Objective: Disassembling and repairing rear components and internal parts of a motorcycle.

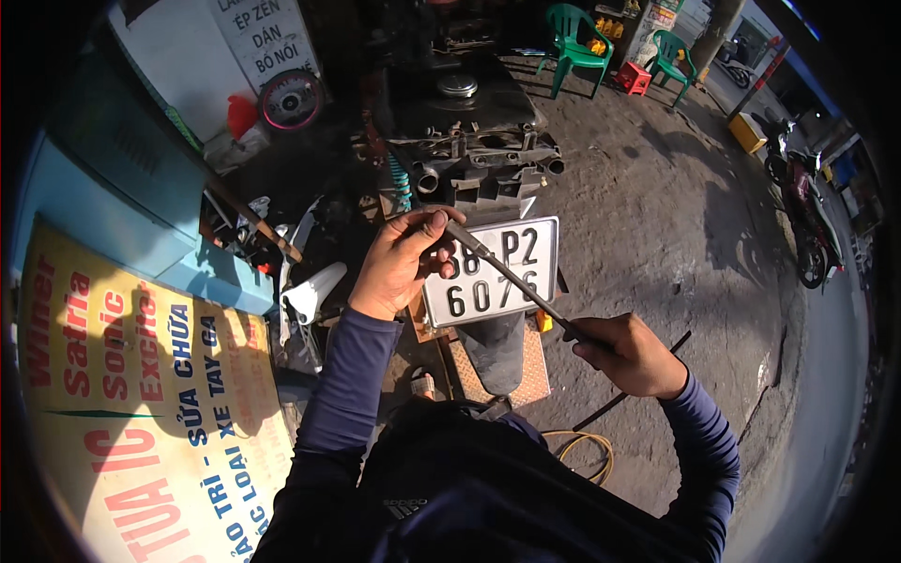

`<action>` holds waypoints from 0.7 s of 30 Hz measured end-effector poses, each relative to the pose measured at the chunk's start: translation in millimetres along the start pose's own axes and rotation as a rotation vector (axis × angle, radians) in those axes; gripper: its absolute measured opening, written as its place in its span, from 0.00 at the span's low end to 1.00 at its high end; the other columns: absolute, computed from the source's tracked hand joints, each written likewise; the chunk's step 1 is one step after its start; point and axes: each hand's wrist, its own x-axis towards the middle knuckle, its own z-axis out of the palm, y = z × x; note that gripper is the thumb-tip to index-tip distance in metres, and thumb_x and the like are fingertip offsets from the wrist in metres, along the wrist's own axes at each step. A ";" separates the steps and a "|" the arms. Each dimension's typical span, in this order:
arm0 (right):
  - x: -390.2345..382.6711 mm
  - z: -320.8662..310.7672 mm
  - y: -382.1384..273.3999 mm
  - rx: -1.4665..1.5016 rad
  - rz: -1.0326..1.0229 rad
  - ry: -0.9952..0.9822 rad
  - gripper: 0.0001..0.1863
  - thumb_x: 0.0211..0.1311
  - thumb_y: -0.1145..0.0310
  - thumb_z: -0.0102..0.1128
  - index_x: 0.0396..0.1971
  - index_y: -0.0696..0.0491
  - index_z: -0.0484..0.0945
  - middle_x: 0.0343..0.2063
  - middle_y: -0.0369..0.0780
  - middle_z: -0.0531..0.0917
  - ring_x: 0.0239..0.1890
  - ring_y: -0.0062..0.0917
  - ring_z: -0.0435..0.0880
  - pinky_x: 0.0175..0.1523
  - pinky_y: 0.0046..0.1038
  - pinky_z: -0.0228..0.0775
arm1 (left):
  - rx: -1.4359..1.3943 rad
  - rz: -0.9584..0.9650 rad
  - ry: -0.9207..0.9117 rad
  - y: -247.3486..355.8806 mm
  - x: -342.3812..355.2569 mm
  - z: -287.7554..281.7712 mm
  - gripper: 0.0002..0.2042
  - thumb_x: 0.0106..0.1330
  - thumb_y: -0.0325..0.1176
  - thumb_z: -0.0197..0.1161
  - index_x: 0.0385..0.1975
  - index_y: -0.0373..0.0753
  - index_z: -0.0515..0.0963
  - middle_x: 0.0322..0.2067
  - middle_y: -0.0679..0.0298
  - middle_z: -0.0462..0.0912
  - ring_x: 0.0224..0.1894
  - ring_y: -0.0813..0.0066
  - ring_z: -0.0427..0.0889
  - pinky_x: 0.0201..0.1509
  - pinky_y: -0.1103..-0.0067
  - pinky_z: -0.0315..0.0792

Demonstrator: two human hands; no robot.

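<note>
A long, thin dark metal rod tool [519, 281] slants between my two hands, in front of a motorcycle's white licence plate [540, 255]. My right hand [638, 355] is wrapped round its near, lower-right end, where a dark handle partly shows. Its thicker far end is gripped between the thumb and fingers of my left hand [404, 258], just left of the plate. What that thicker end is, I cannot make out. Behind the plate stands the stripped rear of the motorcycle [469, 122], with bare brackets, a teal spring [400, 180] and a black mudguard [493, 352] below.
A patterned metal plate [521, 380] lies under the mudguard. Left are a blue cabinet [141, 225], a yellow sign [141, 394] and loose parts. Green chairs [574, 47] and a red stool [633, 78] stand far right, near a parked motorbike [812, 211]. A yellow hose [601, 460] coils nearby.
</note>
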 end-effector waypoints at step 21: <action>23.4 77.0 12.6 1.302 0.268 0.013 0.11 0.71 0.65 0.52 0.35 0.59 0.73 0.22 0.30 0.72 0.22 0.11 0.67 0.26 0.18 0.60 | 1.520 0.517 0.326 -16.8 5.1 29.5 0.16 0.63 0.34 0.60 0.49 0.38 0.79 0.20 0.52 0.80 0.23 0.57 0.80 0.30 0.69 0.74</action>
